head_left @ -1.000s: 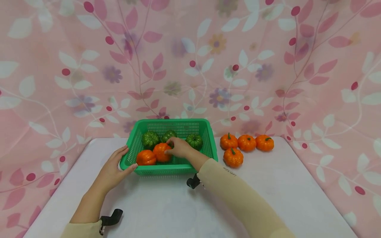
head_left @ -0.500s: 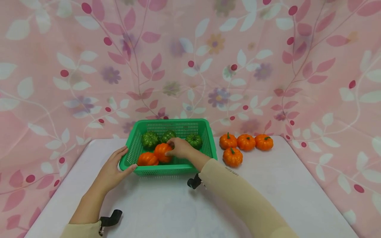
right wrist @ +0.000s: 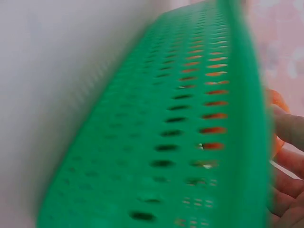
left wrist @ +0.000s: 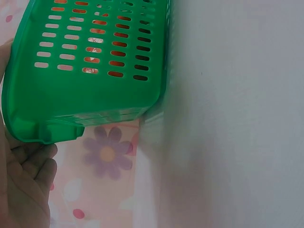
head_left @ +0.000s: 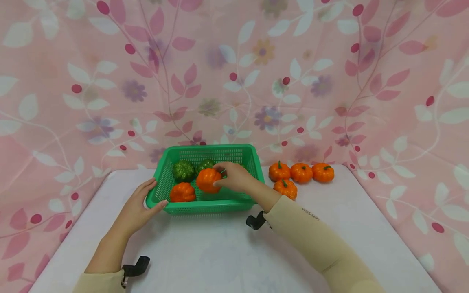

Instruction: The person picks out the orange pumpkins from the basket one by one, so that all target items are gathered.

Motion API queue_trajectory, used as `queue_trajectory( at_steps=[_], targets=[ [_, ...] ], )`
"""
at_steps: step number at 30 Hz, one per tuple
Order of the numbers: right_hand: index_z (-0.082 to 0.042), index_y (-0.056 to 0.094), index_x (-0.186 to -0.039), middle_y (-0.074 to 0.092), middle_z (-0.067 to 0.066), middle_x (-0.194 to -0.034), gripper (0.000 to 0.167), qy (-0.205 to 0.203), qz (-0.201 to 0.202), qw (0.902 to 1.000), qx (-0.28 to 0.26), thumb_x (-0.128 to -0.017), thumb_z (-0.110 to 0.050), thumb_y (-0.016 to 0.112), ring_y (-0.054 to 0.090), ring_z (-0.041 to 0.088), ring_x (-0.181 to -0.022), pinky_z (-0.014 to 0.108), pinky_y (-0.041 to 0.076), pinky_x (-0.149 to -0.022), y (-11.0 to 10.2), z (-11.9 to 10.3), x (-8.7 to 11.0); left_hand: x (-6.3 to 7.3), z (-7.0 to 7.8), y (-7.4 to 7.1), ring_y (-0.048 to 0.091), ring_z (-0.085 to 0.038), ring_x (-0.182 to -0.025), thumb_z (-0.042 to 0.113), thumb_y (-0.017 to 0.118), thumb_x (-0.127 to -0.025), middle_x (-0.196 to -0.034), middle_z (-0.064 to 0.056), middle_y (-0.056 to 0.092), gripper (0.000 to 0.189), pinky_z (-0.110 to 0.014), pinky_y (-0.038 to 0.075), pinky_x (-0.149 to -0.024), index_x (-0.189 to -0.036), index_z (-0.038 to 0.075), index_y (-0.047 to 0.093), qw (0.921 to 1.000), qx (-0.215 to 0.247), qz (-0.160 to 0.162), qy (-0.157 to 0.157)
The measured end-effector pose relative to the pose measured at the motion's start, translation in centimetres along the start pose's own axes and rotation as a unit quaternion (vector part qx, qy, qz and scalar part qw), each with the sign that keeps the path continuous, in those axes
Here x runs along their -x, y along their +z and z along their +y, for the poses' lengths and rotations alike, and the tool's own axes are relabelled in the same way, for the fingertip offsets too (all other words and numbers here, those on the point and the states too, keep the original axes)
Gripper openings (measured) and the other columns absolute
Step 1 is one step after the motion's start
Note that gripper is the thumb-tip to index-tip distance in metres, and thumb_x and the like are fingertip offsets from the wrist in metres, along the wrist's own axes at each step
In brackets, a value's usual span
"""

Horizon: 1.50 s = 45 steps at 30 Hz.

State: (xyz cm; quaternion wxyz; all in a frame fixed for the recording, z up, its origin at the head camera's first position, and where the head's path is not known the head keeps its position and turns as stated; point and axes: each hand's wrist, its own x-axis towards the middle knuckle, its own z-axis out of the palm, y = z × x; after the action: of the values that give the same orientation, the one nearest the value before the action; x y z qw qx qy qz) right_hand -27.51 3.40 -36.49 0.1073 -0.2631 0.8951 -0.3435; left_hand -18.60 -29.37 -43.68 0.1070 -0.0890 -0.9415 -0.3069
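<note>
My right hand pinches an orange mini pumpkin between thumb and fingers, raised inside the green plastic basket. In the right wrist view, that pumpkin peeks out beyond the basket's blurred rim. At the basket's front left corner my left hand grips the rim, thumb on the front edge and fingers along the left side. A second orange pumpkin lies in the basket's front left. Behind it are two green pumpkins; a third green one is mostly hidden by my right hand.
Several orange pumpkins stand on the white tabletop to the right of the basket, one partly behind my right forearm. A pink floral cloth hangs behind the table. Each wrist carries a black camera mount.
My right hand has lifted its orange pumpkin up and to the right, away from the other orange one, which has rolled slightly. My left hand stays on the basket corner.
</note>
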Motion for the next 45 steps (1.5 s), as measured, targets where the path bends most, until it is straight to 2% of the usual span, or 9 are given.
queue_trajectory(
  at_steps=[5,9,14,20,28,36,40,45],
  targets=[
    [-0.013,0.057,-0.140,0.062,0.003,-0.131,0.056,-0.021,0.028,0.9993,-0.015,-0.089,-0.025,0.078,0.061,0.021,-0.116,0.037,0.052,-0.097,-1.9,0.0,2.0,0.1,-0.1,0.0,0.029,-0.046,-0.143,0.049,0.071,-0.091,-0.160,-0.016,0.028,0.087,-0.071,0.030,-0.107,-0.153,-0.001,0.036,1.0000,0.002,-0.004,-0.005],
    [-0.013,0.057,-0.140,0.063,0.002,-0.130,0.057,-0.021,0.053,0.9978,-0.032,-0.089,-0.026,0.079,0.060,0.021,-0.118,0.041,0.049,-0.103,-3.4,0.5,3.9,0.2,-0.2,0.0,0.029,-0.046,-0.143,0.049,0.071,-0.091,-0.161,-0.016,0.028,0.087,-0.070,0.030,-0.107,-0.153,-0.001,0.035,1.0000,0.004,-0.007,-0.006],
    [-0.015,0.058,-0.139,0.064,-0.001,-0.127,0.058,-0.016,0.083,0.9950,-0.052,-0.088,-0.029,0.080,0.059,0.021,-0.118,0.042,0.048,-0.104,-5.1,2.0,6.6,0.1,-0.2,0.1,0.029,-0.045,-0.143,0.048,0.071,-0.091,-0.161,-0.015,0.028,0.087,-0.070,0.031,-0.107,-0.153,0.000,0.035,1.0000,0.002,-0.007,-0.006],
    [-0.010,0.056,-0.140,0.062,0.005,-0.133,0.060,-0.010,0.109,0.9911,-0.076,-0.087,-0.025,0.080,0.058,0.028,-0.121,0.047,0.048,-0.104,-7.2,4.0,9.8,0.2,-0.3,0.1,0.030,-0.044,-0.143,0.046,0.072,-0.090,-0.161,-0.014,0.029,0.086,-0.070,0.031,-0.107,-0.153,0.000,0.036,1.0000,0.001,-0.001,-0.006],
    [-0.013,0.055,-0.143,0.059,0.011,-0.135,0.063,0.020,0.134,0.9888,-0.063,-0.088,-0.030,0.079,0.056,0.035,-0.125,0.051,0.049,-0.102,-9.0,7.4,13.2,0.3,-0.3,0.1,0.031,-0.046,-0.142,0.048,0.071,-0.091,-0.160,-0.015,0.029,0.086,-0.071,0.032,-0.106,-0.153,0.000,0.036,1.0000,0.000,0.006,-0.001],
    [-0.017,0.055,-0.143,0.057,0.009,-0.136,0.063,0.049,0.166,0.9841,-0.039,-0.087,-0.035,0.079,0.057,0.035,-0.123,0.051,0.052,-0.097,-10.6,10.5,16.1,0.1,0.1,0.1,0.030,-0.046,-0.142,0.048,0.071,-0.091,-0.160,-0.017,0.029,0.087,-0.070,0.031,-0.106,-0.153,-0.001,0.036,1.0000,-0.003,-0.001,-0.002],
    [-0.015,0.056,-0.142,0.056,0.011,-0.135,0.064,0.066,0.183,0.9806,-0.020,-0.087,-0.040,0.078,0.057,0.039,-0.120,0.055,0.051,-0.097,-11.4,12.0,17.4,0.0,0.2,0.1,0.030,-0.046,-0.143,0.048,0.071,-0.091,-0.160,-0.017,0.029,0.087,-0.070,0.031,-0.107,-0.153,-0.002,0.036,1.0000,-0.002,-0.003,-0.004],
    [-0.009,0.055,-0.142,0.055,0.018,-0.134,0.063,0.081,0.199,0.9767,0.006,-0.089,-0.034,0.078,0.059,0.044,-0.116,0.057,0.054,-0.091,-11.8,14.5,18.3,0.0,0.2,0.0,0.029,-0.047,-0.143,0.050,0.070,-0.091,-0.160,-0.018,0.029,0.088,-0.070,0.030,-0.107,-0.152,-0.003,0.036,1.0000,-0.003,-0.006,-0.005]
  ],
)
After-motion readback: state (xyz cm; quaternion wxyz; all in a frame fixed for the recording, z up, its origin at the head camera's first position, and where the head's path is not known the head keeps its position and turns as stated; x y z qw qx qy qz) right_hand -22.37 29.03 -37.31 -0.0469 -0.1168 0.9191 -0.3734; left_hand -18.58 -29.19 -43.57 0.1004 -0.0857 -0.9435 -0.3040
